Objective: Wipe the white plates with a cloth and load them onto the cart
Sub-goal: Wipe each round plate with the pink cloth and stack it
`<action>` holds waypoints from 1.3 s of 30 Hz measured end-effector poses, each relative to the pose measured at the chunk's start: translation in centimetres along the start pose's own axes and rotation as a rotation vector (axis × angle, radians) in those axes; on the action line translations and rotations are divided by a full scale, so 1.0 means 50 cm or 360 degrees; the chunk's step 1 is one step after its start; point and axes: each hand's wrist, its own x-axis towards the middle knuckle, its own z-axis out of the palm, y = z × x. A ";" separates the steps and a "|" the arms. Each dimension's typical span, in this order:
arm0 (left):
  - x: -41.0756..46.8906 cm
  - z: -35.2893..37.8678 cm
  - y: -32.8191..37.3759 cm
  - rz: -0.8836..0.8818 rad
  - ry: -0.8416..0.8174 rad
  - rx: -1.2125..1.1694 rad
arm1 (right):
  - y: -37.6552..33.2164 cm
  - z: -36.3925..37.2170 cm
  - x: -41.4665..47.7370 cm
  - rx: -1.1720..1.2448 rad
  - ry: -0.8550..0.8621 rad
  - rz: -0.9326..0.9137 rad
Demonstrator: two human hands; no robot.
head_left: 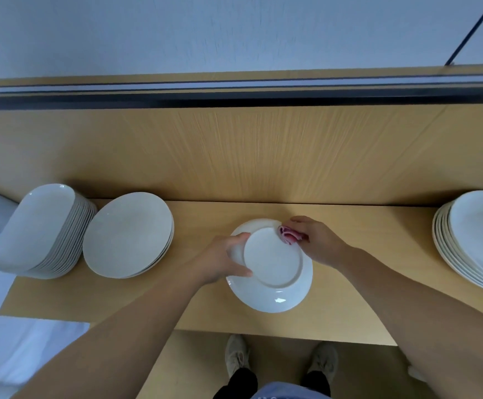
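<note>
left hand (pixel 225 262) grips white plate (pixel 273 267) at its 9 o'clock rim; right hand (pixel 310 240) pinches pink cloth (pixel 289 234) at its 1 o'clock.

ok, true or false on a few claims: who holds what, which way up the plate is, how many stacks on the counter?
1. The left grip holds the plate. True.
2. The plate shows its top side. False: its underside, with the foot ring, faces up.
3. The right grip pinches a pink cloth at the plate's far rim. True.
4. The counter bears one stack. False: three, a tall stack and a low stack at left, and a right stack.
</note>
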 end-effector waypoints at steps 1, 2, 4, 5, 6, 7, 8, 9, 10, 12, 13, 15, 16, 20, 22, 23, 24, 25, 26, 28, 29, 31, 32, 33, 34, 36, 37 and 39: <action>0.005 -0.002 -0.002 -0.0015 -0.0039 0.0000 | -0.003 -0.006 0.008 -0.0023 -0.0058 -0.0020; 0.006 -0.003 0.000 -0.0027 -0.0067 0.0015 | -0.007 -0.009 0.016 -0.0052 -0.0117 -0.0040; 0.007 0.000 0.000 0.0001 -0.0038 0.0034 | -0.013 -0.013 0.031 -0.0058 -0.0172 -0.0058; 0.006 0.002 0.000 0.0020 0.0007 0.0012 | -0.015 -0.014 0.036 -0.0044 -0.0164 -0.0042; 0.006 0.003 -0.004 0.0033 0.0045 -0.0011 | -0.018 -0.015 0.038 -0.0030 -0.0139 -0.0021; 0.005 0.006 -0.004 0.0044 0.0073 -0.0023 | -0.021 -0.016 0.035 -0.0020 -0.0108 0.0011; 0.004 0.008 -0.005 0.0052 0.0084 -0.0020 | -0.026 -0.016 0.028 -0.0007 -0.0075 0.0043; 0.004 0.010 -0.009 0.0061 0.0095 -0.0017 | -0.033 -0.016 0.016 0.0003 -0.0040 0.0066; 0.005 0.014 -0.015 0.0064 0.0111 -0.0014 | -0.036 -0.012 0.003 0.0013 0.0004 0.0083; 0.003 0.020 -0.024 0.0019 0.0131 -0.0060 | -0.035 0.003 -0.032 0.0036 0.0151 0.0137; 0.001 0.023 -0.026 0.0006 0.0142 -0.0088 | -0.031 0.015 -0.053 0.0036 0.0235 0.0177; -0.002 0.030 -0.031 -0.0023 0.0153 -0.0180 | -0.023 0.042 -0.102 0.0062 0.0350 0.0254; -0.002 0.034 -0.035 -0.0034 0.0170 -0.0236 | -0.023 0.056 -0.127 0.0088 0.0384 0.0267; -0.009 0.054 -0.049 -0.0024 0.0231 -0.0238 | -0.034 0.087 -0.187 0.0186 0.0455 0.0198; -0.017 0.055 -0.050 0.0011 0.0174 -0.0223 | -0.031 0.079 -0.178 0.0195 0.0429 0.0224; -0.020 0.050 -0.049 0.0031 0.0143 -0.0262 | -0.028 0.071 -0.168 0.0197 0.0400 0.0239; -0.020 0.043 -0.049 0.0033 0.0126 -0.0318 | -0.025 0.061 -0.157 0.0192 0.0363 0.0231; -0.018 0.035 -0.050 0.0024 0.0126 -0.0361 | -0.023 0.051 -0.146 0.0181 0.0324 0.0196; -0.015 0.028 -0.048 -0.0001 0.0133 -0.0401 | -0.021 0.043 -0.135 0.0164 0.0295 0.0154; -0.012 0.018 -0.042 -0.0073 0.0137 -0.0490 | -0.016 0.029 -0.112 0.0114 0.0269 0.0101; -0.010 0.017 -0.041 -0.0105 0.0126 -0.0529 | -0.013 0.024 -0.100 0.0092 0.0253 0.0094; -0.007 0.017 -0.043 -0.0110 0.0132 -0.0579 | -0.007 0.019 -0.080 0.0073 0.0199 0.0090; -0.006 0.019 -0.044 -0.0098 0.0159 -0.0594 | -0.004 0.018 -0.072 0.0061 0.0176 0.0101; -0.007 0.023 -0.046 -0.0089 0.0190 -0.0600 | -0.004 0.017 -0.065 0.0051 0.0165 0.0125; -0.007 0.027 -0.047 -0.0092 0.0215 -0.0610 | -0.003 0.017 -0.060 0.0046 0.0166 0.0166; -0.009 0.038 -0.053 -0.0098 0.0249 -0.0629 | -0.009 0.023 -0.059 0.0077 0.0194 0.0242; -0.011 0.042 -0.054 -0.0096 0.0266 -0.0617 | -0.015 0.030 -0.063 0.0105 0.0233 0.0273; -0.014 0.049 -0.057 -0.0084 0.0293 -0.0568 | -0.028 0.050 -0.083 0.0202 0.0360 0.0341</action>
